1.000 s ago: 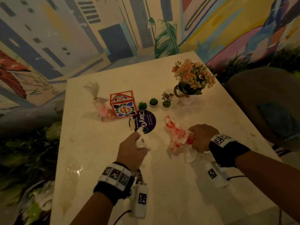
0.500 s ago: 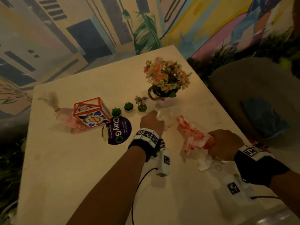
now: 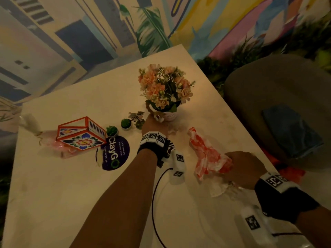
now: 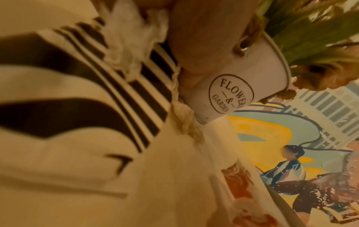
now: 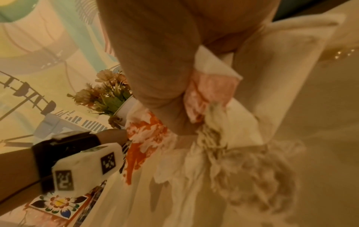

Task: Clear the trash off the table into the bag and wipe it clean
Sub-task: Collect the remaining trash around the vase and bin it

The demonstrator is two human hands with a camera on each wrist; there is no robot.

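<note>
A pale marble-look table [image 3: 53, 194] fills most of the head view, with a grey upholstered seat [image 3: 279, 90] beside its right edge carrying a folded blue cloth [image 3: 290, 129]. Near the table's middle stands a white bucket pot [image 4: 250, 73] printed "FLOWER & GARDEN", full of peach artificial flowers [image 3: 164, 86]. To its left sit an orange-framed box with a floral panel [image 3: 80, 135], a round purple ClayGo sticker [image 3: 115, 153] and small green potted plants [image 3: 126, 123]. The right hand [image 3: 243, 169] rests at the table's right side, fingers curled tight round the gathered neck of a red-and-white plastic bag [image 3: 207, 154], together with crumpled paper [image 5: 223, 130]. The left hand [image 3: 154, 124] reaches right up against the pot's base, a wad of white tissue [image 4: 132, 38] bunched against its palm, with a finger touching the pot's wall; how the other fingers lie cannot be told.
</note>
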